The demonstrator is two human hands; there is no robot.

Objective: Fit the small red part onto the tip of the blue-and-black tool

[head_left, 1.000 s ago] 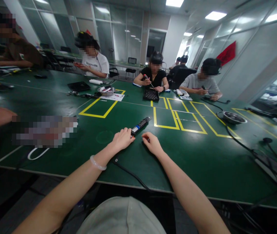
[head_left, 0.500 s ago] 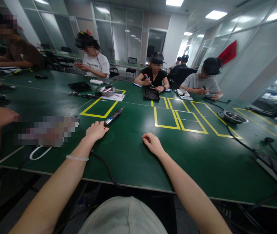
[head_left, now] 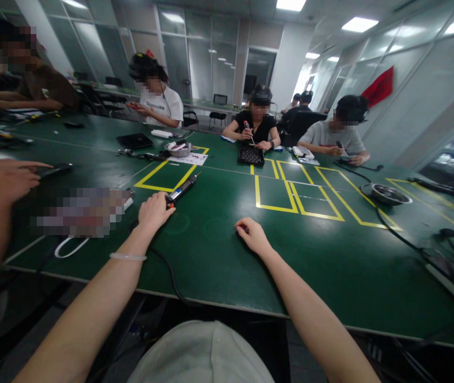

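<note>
My left hand [head_left: 155, 214] lies on the green table, its fingers closed round the rear end of an electric screwdriver [head_left: 183, 188]. The screwdriver is black and silver with a blue band and an orange-red part by my fingers. Its tip points away and to the right, close to a yellow tape outline. My right hand [head_left: 251, 234] rests on the table to the right with its fingers curled in. A dark spot shows between thumb and fingers; whether it is an object or shadow is unclear.
A blurred-out item [head_left: 85, 210] with a white loop lies left of my left hand. Beyond it a co-worker's hand [head_left: 5, 183] reaches to a dark tool [head_left: 57, 169]. A metal bowl [head_left: 390, 194] and black cable [head_left: 396, 236] are at right. Several people sit opposite.
My left hand and the electric screwdriver have shifted slightly left and nearer. My right hand stays about where it was. The co-worker's hand at left now meets a dark tool.
</note>
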